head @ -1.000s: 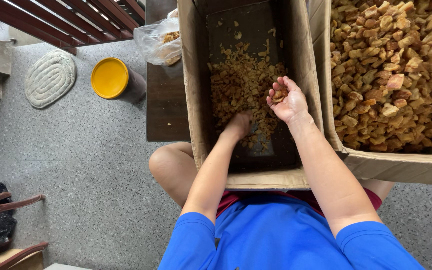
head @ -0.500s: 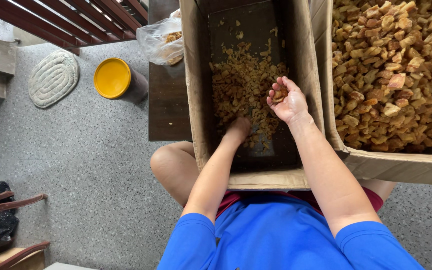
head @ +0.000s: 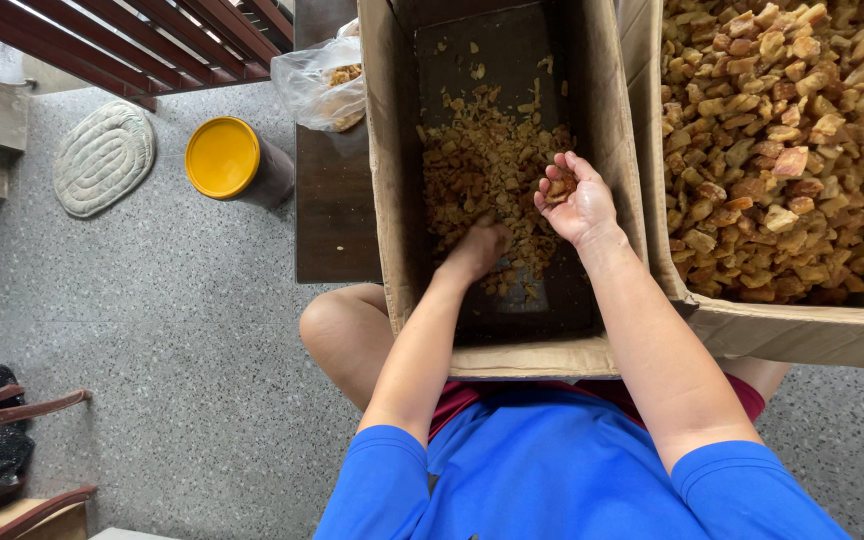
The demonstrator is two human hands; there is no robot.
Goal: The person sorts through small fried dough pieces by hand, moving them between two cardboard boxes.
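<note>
A tall cardboard box (head: 392, 190) stands in front of me with a thin layer of small brown dried pieces (head: 482, 160) on its dark bottom. My left hand (head: 477, 248) reaches down into that layer, fingers buried among the pieces. My right hand (head: 574, 200) hovers palm up over the box's right side, cupped around a few of the brown pieces. A second cardboard box (head: 792, 330) to the right is filled high with larger amber chunks (head: 772, 130).
A dark wooden table (head: 332, 200) lies left of the box, with a clear plastic bag (head: 327, 80) of pieces on it. A yellow-lidded container (head: 224, 158) and an oval mat (head: 104, 158) sit on the speckled floor. A chair (head: 12, 450) is at lower left.
Both hands stay in nearly the same place. My left hand has shifted slightly among the pieces on the box's bottom, and my right hand still holds its pieces.
</note>
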